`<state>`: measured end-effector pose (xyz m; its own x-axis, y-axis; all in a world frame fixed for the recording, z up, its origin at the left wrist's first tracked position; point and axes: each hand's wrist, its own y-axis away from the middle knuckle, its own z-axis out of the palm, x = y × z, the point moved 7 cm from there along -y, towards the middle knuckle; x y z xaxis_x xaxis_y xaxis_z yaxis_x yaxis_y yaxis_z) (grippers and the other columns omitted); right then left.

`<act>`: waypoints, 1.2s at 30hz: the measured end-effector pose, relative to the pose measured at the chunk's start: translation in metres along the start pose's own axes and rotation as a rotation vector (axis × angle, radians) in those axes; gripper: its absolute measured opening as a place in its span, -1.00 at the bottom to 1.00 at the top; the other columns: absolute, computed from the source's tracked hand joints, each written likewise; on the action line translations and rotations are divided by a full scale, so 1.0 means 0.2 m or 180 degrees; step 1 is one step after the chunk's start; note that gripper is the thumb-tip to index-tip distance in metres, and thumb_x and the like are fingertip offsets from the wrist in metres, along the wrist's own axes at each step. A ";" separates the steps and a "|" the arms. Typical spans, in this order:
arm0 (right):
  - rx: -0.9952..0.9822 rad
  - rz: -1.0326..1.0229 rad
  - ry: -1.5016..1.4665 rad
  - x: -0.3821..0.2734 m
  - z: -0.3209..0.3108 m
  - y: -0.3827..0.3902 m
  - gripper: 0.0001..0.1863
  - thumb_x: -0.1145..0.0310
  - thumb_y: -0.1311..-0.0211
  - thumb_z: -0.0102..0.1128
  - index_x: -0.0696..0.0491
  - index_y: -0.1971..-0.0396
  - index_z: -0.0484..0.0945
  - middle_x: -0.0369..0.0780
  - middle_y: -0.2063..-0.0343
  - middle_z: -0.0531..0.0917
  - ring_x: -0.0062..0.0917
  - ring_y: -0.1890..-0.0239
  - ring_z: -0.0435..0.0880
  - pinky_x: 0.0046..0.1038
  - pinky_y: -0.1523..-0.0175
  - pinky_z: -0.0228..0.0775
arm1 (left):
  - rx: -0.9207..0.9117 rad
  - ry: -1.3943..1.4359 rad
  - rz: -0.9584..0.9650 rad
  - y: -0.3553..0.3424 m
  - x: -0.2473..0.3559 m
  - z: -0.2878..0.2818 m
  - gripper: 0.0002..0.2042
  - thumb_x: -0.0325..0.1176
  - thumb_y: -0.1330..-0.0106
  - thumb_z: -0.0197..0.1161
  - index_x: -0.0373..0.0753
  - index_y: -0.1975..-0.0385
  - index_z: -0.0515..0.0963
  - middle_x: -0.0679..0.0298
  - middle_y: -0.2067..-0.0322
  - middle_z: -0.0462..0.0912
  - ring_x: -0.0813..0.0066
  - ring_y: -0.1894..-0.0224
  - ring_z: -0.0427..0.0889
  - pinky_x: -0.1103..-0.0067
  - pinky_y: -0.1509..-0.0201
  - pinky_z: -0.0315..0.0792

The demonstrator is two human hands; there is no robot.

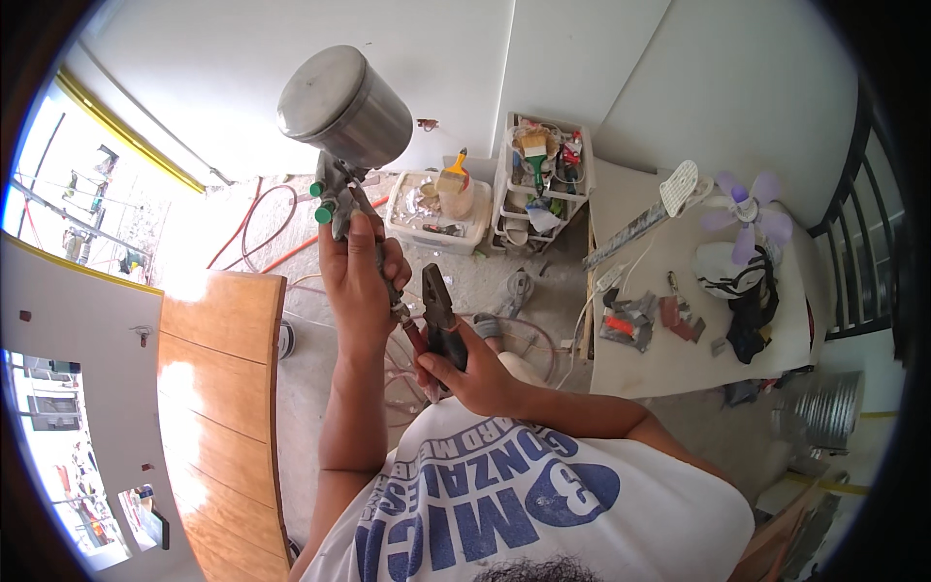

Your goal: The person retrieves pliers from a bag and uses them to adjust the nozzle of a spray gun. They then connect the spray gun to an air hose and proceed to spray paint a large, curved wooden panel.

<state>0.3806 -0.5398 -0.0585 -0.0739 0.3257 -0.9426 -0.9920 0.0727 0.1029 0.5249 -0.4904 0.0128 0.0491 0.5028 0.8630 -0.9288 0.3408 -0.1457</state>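
Left hand is clasping one gravity-feed spray gun out front, probably so its metal cup is sitting on top. Right hand is squeezing one pair of combination pliers, can't tell if it's also pinching the red hose. Two paintbrushes, yellow-handled and green-handled, are resting beyond.

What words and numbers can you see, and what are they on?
White shirt: big blue letters, plus a blue oval with a white character; I won't copy them out.
Spray gun: no words I can read.
Pliers: none I can read either.
Table: any print on the things there is too small to read.
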 end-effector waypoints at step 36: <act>-0.0457 0.0221 -0.1308 0.05 0.05 -0.01 -0.74 0.43 -0.47 0.08 0.08 -0.03 0.27 -0.24 0.36 0.57 -0.59 0.38 0.57 -0.48 0.23 0.42 | 0.0121 0.0125 -0.0090 0.02 0.04 0.01 -0.62 -0.06 -0.56 0.03 -0.20 -0.15 0.37 0.38 0.37 0.34 0.71 0.64 0.18 0.72 0.66 0.11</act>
<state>0.3825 -0.5268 -0.0645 -0.1230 0.6752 -0.7273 -0.9924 -0.0850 0.0889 0.5213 -0.4859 0.0201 0.0894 0.5245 0.8467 -0.9401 0.3253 -0.1023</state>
